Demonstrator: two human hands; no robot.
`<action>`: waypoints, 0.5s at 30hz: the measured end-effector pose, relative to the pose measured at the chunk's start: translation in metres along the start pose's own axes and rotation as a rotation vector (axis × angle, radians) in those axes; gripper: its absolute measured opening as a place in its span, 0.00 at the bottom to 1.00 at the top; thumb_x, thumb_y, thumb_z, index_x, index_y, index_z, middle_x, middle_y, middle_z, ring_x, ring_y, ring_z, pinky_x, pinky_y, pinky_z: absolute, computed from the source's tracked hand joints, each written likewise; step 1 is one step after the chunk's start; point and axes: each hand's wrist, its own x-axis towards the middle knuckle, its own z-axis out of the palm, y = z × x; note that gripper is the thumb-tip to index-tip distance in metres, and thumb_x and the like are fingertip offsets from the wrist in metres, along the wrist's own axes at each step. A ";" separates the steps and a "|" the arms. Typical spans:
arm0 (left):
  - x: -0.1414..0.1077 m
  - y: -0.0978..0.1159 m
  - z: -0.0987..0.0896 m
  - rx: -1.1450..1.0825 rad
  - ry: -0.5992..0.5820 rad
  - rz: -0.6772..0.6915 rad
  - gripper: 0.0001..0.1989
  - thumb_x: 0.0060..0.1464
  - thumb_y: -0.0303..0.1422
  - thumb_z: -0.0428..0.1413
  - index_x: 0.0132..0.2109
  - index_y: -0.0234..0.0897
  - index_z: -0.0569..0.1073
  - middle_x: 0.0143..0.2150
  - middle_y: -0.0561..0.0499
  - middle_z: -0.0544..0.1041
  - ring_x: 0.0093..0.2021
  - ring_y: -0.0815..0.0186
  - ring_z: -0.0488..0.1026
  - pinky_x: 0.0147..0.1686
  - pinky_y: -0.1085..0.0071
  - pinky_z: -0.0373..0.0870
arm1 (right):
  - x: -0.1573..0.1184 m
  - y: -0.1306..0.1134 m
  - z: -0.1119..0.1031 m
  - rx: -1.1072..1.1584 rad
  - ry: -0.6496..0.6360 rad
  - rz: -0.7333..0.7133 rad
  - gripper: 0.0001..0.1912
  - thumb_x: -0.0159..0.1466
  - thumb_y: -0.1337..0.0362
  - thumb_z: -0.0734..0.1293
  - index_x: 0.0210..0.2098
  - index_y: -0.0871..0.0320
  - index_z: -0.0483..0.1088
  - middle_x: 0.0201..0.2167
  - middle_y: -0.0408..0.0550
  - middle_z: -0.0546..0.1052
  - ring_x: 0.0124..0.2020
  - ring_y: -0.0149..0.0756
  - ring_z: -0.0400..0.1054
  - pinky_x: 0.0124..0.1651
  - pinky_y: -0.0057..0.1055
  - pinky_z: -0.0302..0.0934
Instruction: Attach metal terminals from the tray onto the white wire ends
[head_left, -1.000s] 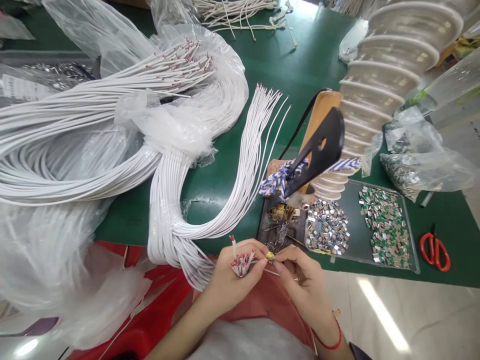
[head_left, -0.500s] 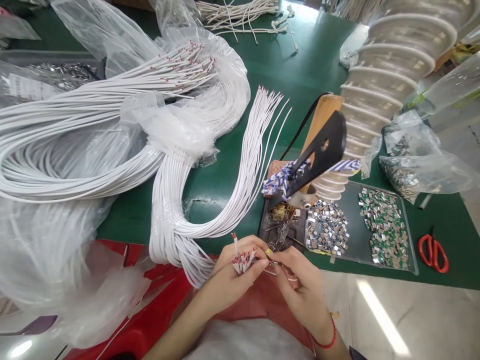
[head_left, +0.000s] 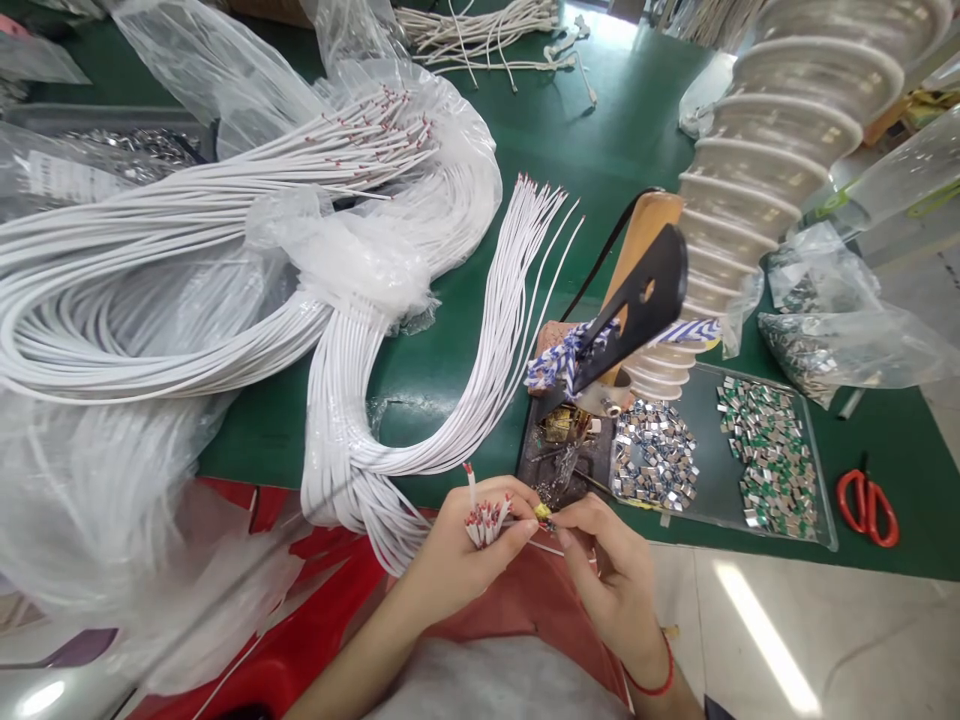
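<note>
My left hand [head_left: 480, 540] is closed round a bunch of white cables [head_left: 487, 522] whose red-tipped ends stick up from the fist. Its thumb and fingertip also pinch near a small yellow piece [head_left: 541, 510]. My right hand [head_left: 604, 560] meets it there, thumb and forefinger pressed together on a small part too little to make out. A thin white cable runs below the right fingers. Just left of my hands, a thick bundle of white cables [head_left: 330, 430] hangs over the table's front edge and curves back up across the green tabletop [head_left: 420, 400].
A tray [head_left: 705, 440] holds small metal connectors and green boards, with a dark box [head_left: 536, 450] beside it. Above hangs a ribbed hose [head_left: 780, 150] by a black bracket [head_left: 645, 290]. Red scissors [head_left: 868, 507] lie at right. Plastic-wrapped cables [head_left: 187, 220] cover the left.
My right fingers have shifted slightly at the meeting point, and more of the yellow piece shows. My left hand keeps its grip on the cables.
</note>
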 end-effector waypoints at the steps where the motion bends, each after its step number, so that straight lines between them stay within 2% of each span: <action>1: 0.000 0.000 0.001 0.002 0.003 0.000 0.09 0.59 0.26 0.59 0.31 0.36 0.80 0.36 0.49 0.82 0.36 0.66 0.79 0.39 0.74 0.72 | 0.000 0.000 0.000 -0.003 0.000 -0.001 0.11 0.69 0.74 0.65 0.43 0.53 0.75 0.32 0.42 0.78 0.29 0.30 0.68 0.30 0.24 0.62; 12: -0.002 -0.002 0.007 0.075 0.075 -0.003 0.09 0.57 0.26 0.57 0.29 0.36 0.77 0.34 0.48 0.82 0.34 0.63 0.79 0.36 0.72 0.74 | 0.003 -0.002 0.002 -0.051 -0.018 -0.031 0.11 0.70 0.74 0.64 0.44 0.53 0.74 0.33 0.43 0.78 0.28 0.31 0.67 0.29 0.26 0.61; 15: -0.003 -0.002 0.006 0.130 0.102 0.020 0.09 0.57 0.26 0.57 0.28 0.37 0.77 0.34 0.48 0.83 0.35 0.63 0.80 0.39 0.71 0.75 | 0.000 0.000 -0.001 -0.068 -0.026 -0.028 0.09 0.70 0.71 0.65 0.47 0.53 0.72 0.34 0.44 0.76 0.30 0.33 0.67 0.30 0.27 0.61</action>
